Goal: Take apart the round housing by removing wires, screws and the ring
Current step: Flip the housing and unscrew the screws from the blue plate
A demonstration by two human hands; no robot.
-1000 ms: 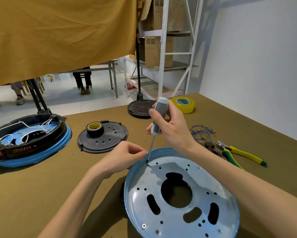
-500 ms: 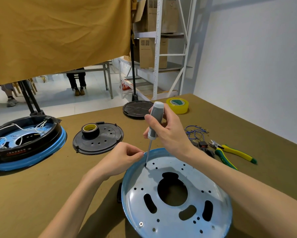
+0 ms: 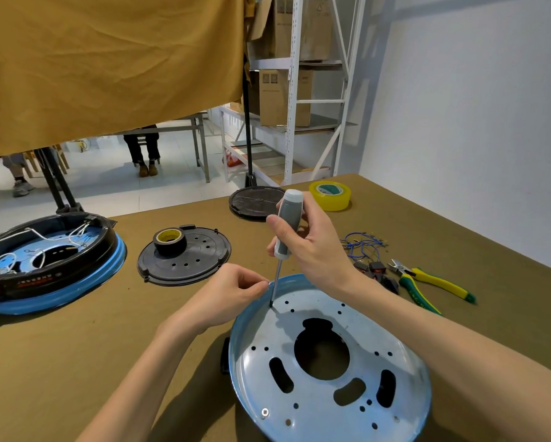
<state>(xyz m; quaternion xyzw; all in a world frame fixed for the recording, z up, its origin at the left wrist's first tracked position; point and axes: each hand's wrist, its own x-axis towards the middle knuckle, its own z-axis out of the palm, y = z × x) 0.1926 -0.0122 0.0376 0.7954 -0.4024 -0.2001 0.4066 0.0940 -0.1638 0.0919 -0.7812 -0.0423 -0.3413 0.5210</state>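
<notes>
The surface holds two round housings (image 3: 328, 355) (image 3: 49, 263), two black discs (image 3: 184, 258) (image 3: 256, 202), two tape rolls (image 3: 169, 240) (image 3: 330, 195), one screwdriver (image 3: 286, 228), one pair of pliers (image 3: 427, 282), and one wire bundle (image 3: 363, 244). Two hands (image 3: 232, 298) (image 3: 312, 247) work there.

Both hands reach forward, bare forearms converging.
Right hand (image 3: 312, 247) is wrapped round a tool handle, wrist bent, thumb on top; left hand (image 3: 232, 295) is curled, fingertips pinched together beside it.
</notes>
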